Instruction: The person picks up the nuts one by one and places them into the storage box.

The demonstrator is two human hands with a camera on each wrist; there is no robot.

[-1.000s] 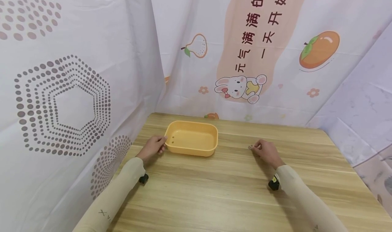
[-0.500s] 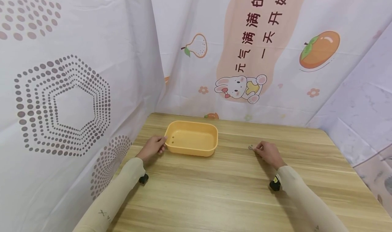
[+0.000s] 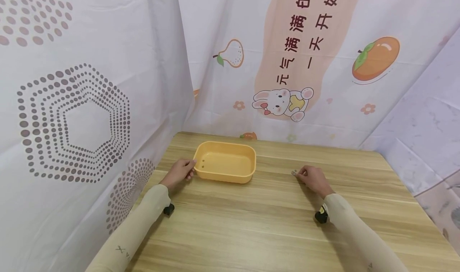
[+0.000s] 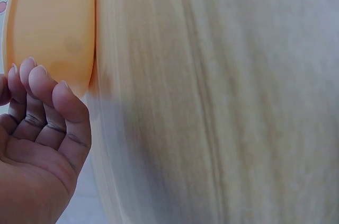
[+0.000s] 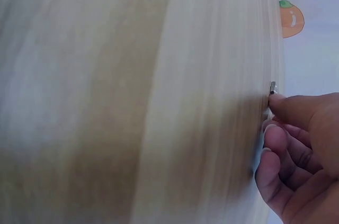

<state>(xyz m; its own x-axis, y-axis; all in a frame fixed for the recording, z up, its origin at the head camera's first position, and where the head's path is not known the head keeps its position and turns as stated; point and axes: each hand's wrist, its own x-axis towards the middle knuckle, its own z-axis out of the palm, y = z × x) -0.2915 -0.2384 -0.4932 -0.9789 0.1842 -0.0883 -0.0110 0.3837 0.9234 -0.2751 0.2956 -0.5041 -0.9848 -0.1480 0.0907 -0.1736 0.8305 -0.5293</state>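
Near the table's (image 3: 233, 228) far-left corner, the left hand (image 3: 179, 172) pinches the left rim of a yellow basin (image 3: 223, 177), its long axis running roughly along the far edge (two dark spots (image 3: 203, 166) inside could be pieces or holes). Well right of it, small metal pieces (image 3: 293, 173) lie just left of the nearer right hand (image 3: 316, 180), thumb and fingers close together; I cannot tell whether they pinch one.

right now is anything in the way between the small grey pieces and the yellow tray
Nothing visible; only tabletop lies between the small grey pieces and the yellow tray. The tray's raised wall would probably need lifting over.
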